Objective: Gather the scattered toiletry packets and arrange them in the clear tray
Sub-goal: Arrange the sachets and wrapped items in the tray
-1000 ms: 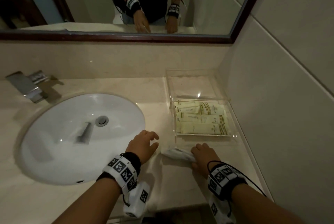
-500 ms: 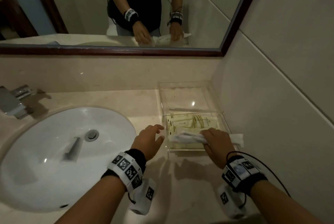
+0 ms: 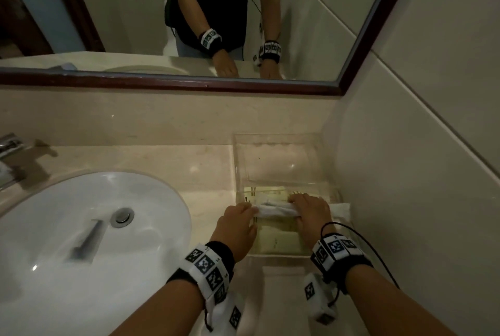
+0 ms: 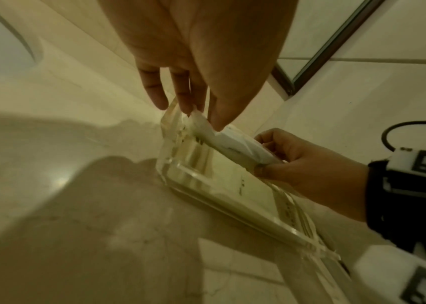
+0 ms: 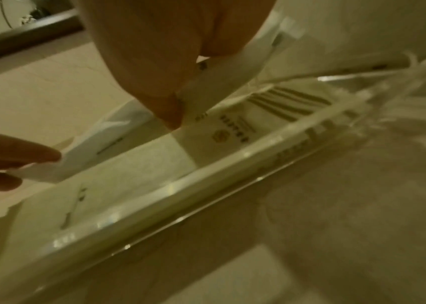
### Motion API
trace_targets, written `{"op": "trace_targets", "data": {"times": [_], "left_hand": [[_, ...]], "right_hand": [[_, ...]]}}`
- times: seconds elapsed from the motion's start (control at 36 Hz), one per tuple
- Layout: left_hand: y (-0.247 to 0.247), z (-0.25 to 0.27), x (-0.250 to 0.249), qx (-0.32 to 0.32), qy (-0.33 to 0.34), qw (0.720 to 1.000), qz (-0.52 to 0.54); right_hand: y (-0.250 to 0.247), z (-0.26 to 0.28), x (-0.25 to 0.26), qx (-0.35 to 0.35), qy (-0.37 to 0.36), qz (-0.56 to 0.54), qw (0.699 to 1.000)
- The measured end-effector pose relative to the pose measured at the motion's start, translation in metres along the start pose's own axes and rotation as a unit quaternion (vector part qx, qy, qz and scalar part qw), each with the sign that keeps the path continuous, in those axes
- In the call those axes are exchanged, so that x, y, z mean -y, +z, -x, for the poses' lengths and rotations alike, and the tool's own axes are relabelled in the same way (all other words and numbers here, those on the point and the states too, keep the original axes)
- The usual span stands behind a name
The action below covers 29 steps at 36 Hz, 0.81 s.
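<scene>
A clear tray point(image 3: 281, 138) stands on the counter against the right wall, with several cream striped packets point(image 3: 278, 238) lying in its near half. Over them, a long white packet point(image 3: 273, 209) is held crosswise by both hands. My right hand point(image 3: 297, 205) grips its right part, and the packet's end sticks out past the tray's right wall. My left hand point(image 3: 250, 211) pinches the left end by the tray's left wall. In the left wrist view the thumb and fingertips point(image 4: 188, 107) meet on the white packet point(image 4: 232, 144). The right wrist view shows the packet point(image 5: 219, 88) just above a striped packet point(image 5: 232, 131).
A white sink point(image 3: 81, 227) with a drain takes up the counter's left side, and a chrome faucet point(image 3: 8, 146) stands at the far left. A framed mirror point(image 3: 189, 10) hangs above the backsplash. The tiled wall point(image 3: 405, 173) runs close along the tray's right side.
My right hand lifted the white packet off the counter and carried it over the tray. My left hand moved right and took hold of the packet's left end.
</scene>
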<state>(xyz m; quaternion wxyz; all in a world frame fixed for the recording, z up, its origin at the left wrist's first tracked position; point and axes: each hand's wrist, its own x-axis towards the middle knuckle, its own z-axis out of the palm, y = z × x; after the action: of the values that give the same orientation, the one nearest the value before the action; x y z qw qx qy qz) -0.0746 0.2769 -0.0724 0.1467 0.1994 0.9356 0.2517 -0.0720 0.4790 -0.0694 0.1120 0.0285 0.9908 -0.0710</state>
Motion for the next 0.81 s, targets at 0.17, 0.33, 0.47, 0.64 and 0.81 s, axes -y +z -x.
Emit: {"op": "trace_targets", "data": {"times": [0.17,0.33,0.47,0.64,0.81], "left_hand": [[0.004,0.004,-0.002,-0.006,-0.001,0.999,-0.051],[0.004,0.006,-0.008,-0.006,-0.013,0.999,-0.049],[0.006,0.005,-0.009,-0.007,-0.017,0.999,-0.039],[0.012,0.005,-0.008,-0.018,-0.017,0.999,-0.041],[0.015,0.005,-0.006,-0.027,-0.015,0.998,-0.050]], "right_hand": [[0.017,0.006,-0.009,0.011,0.004,-0.098,0.995],[0.010,0.031,-0.023,-0.086,0.062,-0.168,0.980],[0.005,0.033,-0.038,-0.075,0.181,-0.103,0.975],[0.006,0.020,-0.046,-0.076,0.185,-0.096,0.975],[0.009,0.006,-0.041,-0.072,0.132,-0.145,0.978]]}}
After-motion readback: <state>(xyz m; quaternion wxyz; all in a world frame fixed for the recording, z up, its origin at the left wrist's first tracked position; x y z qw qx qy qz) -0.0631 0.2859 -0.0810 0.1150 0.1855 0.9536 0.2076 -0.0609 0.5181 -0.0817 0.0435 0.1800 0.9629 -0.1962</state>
